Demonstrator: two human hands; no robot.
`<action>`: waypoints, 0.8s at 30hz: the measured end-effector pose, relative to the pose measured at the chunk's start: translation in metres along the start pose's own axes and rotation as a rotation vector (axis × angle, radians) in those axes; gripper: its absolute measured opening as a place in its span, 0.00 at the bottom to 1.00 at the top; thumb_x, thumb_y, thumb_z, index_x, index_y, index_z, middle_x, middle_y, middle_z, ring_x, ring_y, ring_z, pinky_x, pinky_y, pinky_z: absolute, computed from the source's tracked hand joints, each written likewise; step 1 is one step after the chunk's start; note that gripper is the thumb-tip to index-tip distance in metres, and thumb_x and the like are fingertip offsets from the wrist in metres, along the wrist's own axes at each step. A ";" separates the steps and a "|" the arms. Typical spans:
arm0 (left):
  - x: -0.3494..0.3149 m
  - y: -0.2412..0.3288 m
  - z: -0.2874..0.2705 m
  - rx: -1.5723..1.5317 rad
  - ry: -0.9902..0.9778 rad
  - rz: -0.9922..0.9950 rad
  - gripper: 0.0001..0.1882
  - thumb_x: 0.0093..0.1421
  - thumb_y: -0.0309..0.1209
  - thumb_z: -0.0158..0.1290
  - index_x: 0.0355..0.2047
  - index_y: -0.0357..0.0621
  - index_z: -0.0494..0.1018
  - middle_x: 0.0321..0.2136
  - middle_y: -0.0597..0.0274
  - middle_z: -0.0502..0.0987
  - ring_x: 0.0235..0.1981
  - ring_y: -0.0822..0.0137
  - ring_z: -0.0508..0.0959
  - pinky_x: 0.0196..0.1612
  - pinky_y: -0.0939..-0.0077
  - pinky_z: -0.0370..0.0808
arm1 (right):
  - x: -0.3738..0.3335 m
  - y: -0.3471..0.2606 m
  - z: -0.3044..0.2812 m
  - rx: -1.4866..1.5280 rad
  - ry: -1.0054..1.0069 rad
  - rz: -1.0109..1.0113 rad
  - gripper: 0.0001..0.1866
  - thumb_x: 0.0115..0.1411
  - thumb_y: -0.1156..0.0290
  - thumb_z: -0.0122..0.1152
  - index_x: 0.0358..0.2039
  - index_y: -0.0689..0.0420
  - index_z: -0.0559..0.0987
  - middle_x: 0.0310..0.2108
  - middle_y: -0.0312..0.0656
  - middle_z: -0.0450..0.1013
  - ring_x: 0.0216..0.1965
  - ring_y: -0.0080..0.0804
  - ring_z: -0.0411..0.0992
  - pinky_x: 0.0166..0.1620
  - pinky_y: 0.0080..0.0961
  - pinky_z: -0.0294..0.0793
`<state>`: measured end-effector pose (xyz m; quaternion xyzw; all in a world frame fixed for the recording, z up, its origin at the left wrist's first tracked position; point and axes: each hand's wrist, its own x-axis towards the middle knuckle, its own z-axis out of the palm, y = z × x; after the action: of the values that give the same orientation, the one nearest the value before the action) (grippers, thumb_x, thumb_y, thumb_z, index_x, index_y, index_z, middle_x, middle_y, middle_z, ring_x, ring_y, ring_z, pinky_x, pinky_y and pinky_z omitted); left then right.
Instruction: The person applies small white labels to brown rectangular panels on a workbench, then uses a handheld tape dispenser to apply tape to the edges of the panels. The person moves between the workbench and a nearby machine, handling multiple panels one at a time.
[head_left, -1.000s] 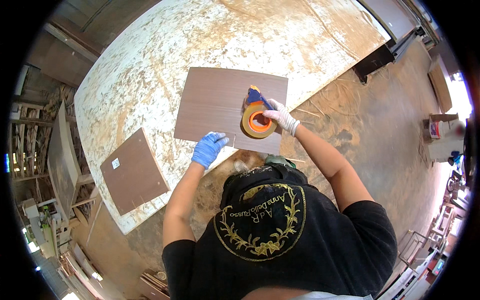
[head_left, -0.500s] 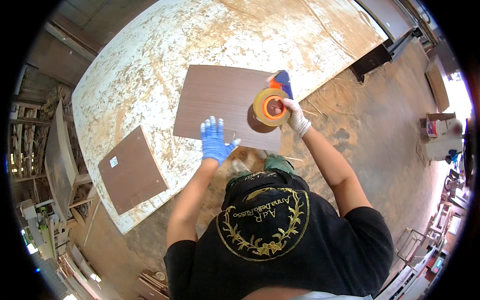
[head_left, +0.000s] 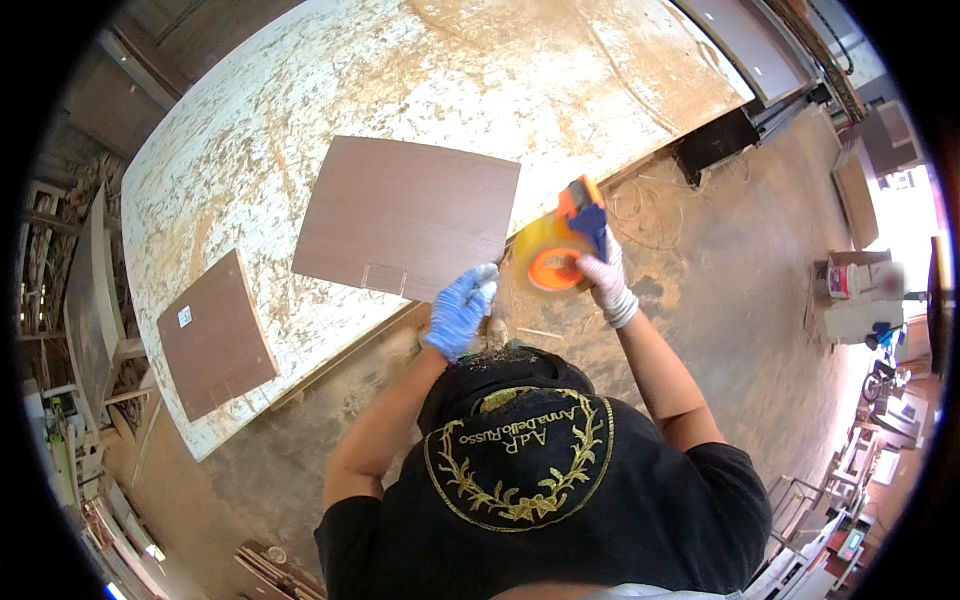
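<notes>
My right hand [head_left: 606, 280], in a pale glove, grips a tape dispenser [head_left: 590, 208] with a blue-and-orange head and a thick roll of yellowish tape on an orange core. It is raised just off the table's near edge. My left hand [head_left: 460, 312], in a blue glove with whitish fingertips, is closed at the near right corner of a large brown panel [head_left: 405, 210]. Its fingers curl over that corner, which reaches past the table edge; the thumb is hidden. A clear strip [head_left: 385, 278] lies on the panel near its front edge.
The panel lies on a big scuffed white table [head_left: 250, 170] streaked with sawdust. A smaller brown panel [head_left: 215, 340] with a white label is at its left corner. Boards [head_left: 95, 310] lean at the far left; a bucket [head_left: 840, 280] and boxes stand at the right.
My left hand, flat and spread on the panel before, has moved right to its corner and closed. My right hand has drawn the dispenser off the panel, toward the near right, and turned it.
</notes>
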<state>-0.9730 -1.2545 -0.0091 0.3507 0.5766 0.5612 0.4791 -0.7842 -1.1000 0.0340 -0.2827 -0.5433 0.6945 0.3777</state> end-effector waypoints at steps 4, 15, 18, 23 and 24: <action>-0.005 0.058 0.018 -0.305 0.113 0.067 0.24 0.57 0.29 0.57 0.54 0.36 0.67 0.49 0.56 0.72 0.51 0.68 0.70 0.56 0.74 0.67 | -0.005 0.003 -0.006 -0.337 -0.141 -0.095 0.31 0.43 0.62 0.69 0.46 0.60 0.69 0.39 0.38 0.69 0.43 0.26 0.67 0.50 0.25 0.66; -0.023 0.021 0.013 -0.350 0.490 0.041 0.13 0.57 0.24 0.55 0.44 0.36 0.74 0.38 0.60 0.77 0.40 0.69 0.77 0.48 0.75 0.74 | -0.040 0.028 0.040 -0.762 -0.208 -0.279 0.35 0.36 0.61 0.71 0.47 0.57 0.71 0.38 0.47 0.73 0.39 0.43 0.74 0.46 0.33 0.73; -0.032 -0.008 -0.015 -0.415 0.588 -0.043 0.10 0.62 0.27 0.49 0.40 0.33 0.75 0.35 0.58 0.78 0.37 0.70 0.78 0.44 0.76 0.76 | -0.048 0.036 0.063 -0.765 -0.288 -0.287 0.34 0.38 0.65 0.72 0.47 0.57 0.70 0.38 0.46 0.73 0.38 0.38 0.74 0.44 0.31 0.73; -0.031 -0.033 -0.070 -0.566 0.647 -0.160 0.07 0.58 0.28 0.55 0.33 0.37 0.77 0.28 0.63 0.78 0.29 0.74 0.78 0.32 0.82 0.75 | -0.041 0.039 0.111 -0.837 -0.346 -0.290 0.33 0.37 0.66 0.72 0.47 0.56 0.71 0.38 0.47 0.74 0.39 0.44 0.75 0.43 0.32 0.74; -0.033 -0.037 -0.077 -0.605 0.659 -0.087 0.06 0.57 0.29 0.57 0.30 0.38 0.77 0.27 0.66 0.78 0.29 0.76 0.77 0.33 0.82 0.75 | -0.040 0.039 0.121 -0.885 -0.348 -0.272 0.33 0.37 0.67 0.71 0.47 0.56 0.71 0.38 0.48 0.74 0.38 0.46 0.75 0.43 0.33 0.74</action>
<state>-1.0307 -1.3142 -0.0473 -0.0271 0.5227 0.7655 0.3741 -0.8676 -1.2041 0.0263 -0.2225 -0.8731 0.3784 0.2122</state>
